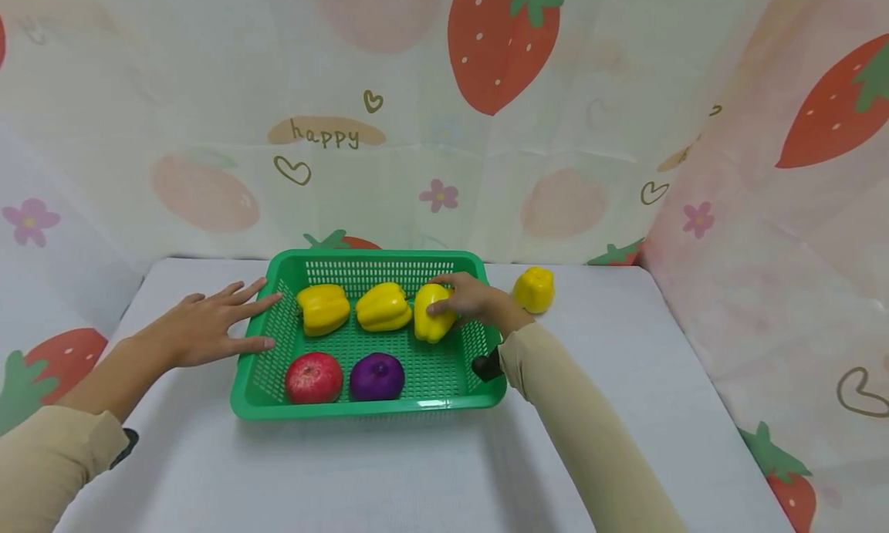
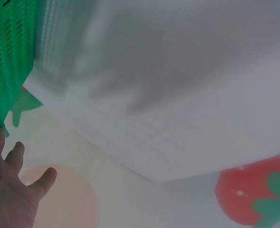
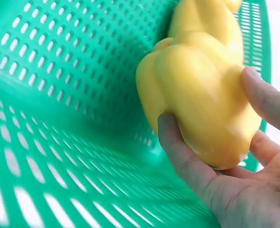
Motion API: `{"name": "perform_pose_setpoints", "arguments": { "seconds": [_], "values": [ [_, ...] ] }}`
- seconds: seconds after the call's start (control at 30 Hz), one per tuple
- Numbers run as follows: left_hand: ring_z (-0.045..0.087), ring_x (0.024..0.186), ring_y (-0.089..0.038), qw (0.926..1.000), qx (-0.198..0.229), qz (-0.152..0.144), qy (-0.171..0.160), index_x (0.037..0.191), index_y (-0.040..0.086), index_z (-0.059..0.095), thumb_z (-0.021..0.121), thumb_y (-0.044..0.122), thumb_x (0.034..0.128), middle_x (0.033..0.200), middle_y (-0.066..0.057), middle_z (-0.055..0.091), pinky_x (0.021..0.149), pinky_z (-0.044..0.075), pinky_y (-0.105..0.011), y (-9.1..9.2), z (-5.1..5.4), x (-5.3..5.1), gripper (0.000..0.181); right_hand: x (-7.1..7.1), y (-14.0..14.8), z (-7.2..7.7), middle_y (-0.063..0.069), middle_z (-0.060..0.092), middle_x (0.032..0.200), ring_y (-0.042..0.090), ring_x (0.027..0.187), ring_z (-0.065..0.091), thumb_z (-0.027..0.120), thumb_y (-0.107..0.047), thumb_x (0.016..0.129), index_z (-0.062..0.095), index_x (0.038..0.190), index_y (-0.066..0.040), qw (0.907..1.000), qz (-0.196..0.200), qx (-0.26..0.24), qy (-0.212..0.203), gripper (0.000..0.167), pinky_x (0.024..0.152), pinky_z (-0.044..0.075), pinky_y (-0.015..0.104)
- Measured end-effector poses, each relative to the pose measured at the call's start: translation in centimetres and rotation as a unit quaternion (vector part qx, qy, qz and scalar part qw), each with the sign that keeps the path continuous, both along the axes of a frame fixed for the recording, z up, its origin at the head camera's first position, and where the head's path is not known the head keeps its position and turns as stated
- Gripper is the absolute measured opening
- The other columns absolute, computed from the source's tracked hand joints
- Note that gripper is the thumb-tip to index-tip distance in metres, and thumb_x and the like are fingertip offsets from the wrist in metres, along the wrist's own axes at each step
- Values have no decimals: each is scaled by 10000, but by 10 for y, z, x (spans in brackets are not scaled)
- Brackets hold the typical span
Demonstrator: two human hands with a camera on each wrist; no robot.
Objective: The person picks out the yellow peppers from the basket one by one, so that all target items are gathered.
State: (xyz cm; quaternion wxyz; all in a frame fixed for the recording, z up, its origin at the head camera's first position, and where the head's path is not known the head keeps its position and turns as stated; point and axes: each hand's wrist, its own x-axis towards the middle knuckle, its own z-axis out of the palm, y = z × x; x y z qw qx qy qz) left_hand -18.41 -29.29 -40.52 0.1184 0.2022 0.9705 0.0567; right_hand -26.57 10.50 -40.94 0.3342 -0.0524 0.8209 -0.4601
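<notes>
The right hand (image 1: 479, 298) grasps a yellow pepper (image 1: 430, 326) with its thumb and fingers, inside the green basket (image 1: 361, 413), in the far right part. This pepper lies just to the left of the hand, and its long axis goes roughly from near to far; whether it touches the basket floor, I cannot tell. The left hand (image 1: 208, 326) is well apart from it, with fingers spread at the left rim, grasping nothing.

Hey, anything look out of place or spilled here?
One pepper sits on the table, right of the basket; it seems odd because three other peppers are inside, one in the right hand. No spill or damage shows.
</notes>
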Motion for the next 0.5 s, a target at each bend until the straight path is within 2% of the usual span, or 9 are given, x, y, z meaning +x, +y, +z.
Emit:
{"name": "perform_pose_setpoints", "arguments": {
  "seconds": [0.23,0.5],
  "values": [
    [239,1422,-527,10000,-10,-19,17,1559,193,335,505,717,886,1624,-191,227,1037,230,-784,0,0,0,870,-4,12,26,206,499,1333,341,1121,576,646,-110,971,366,1523,-108,9997,197,-80,139,619,970,514,533],
    [240,1418,-531,10000,-13,-26,38,1561,193,329,509,712,886,1622,-195,228,1033,234,-786,-1,-1,-1,870,-14,30,55,179,543,1281,330,1093,598,650,-155,976,390,1498,-122,9988,275,-19,393,584,949,543,459]
  ]
}}
